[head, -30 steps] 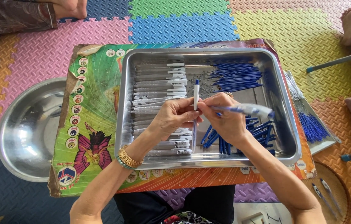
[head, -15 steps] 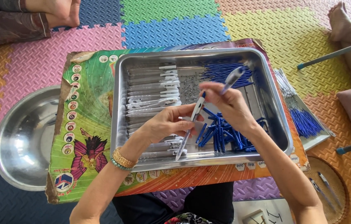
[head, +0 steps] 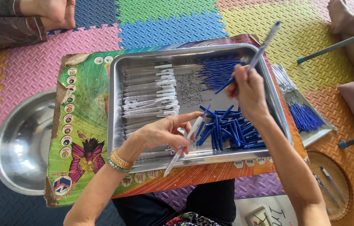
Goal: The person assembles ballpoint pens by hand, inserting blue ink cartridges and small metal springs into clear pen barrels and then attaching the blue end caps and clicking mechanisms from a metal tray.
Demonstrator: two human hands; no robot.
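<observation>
Seen from above, a person sits on a floor of coloured foam puzzle mats (head: 101, 37) with a low board printed in green and orange (head: 85, 125) across the lap, and on it a shallow rectangular steel tray (head: 118, 125). The left hand (head: 160, 133) pinches a clear plastic pen barrel with a white clip (head: 182, 144) between thumb and fingertips, its tip pointing down past the tray's near rim. The right hand (head: 248, 93) is closed around a slim pen with a blue refill inside (head: 257, 53), held slanting up and away over the tray's right half. In the tray lie a row of empty clear barrels (head: 150, 94), a scatter of tiny metal springs (head: 189, 88), a heap of thin blue refills (head: 219, 72) and a pile of short blue caps (head: 227, 129). A wide steel bowl (head: 22, 142) sits on the floor to the left. The barrel hangs over the tray's edge in a light pinch, so it could slip to the floor; the raised pen could knock the refills or springs about.
</observation>
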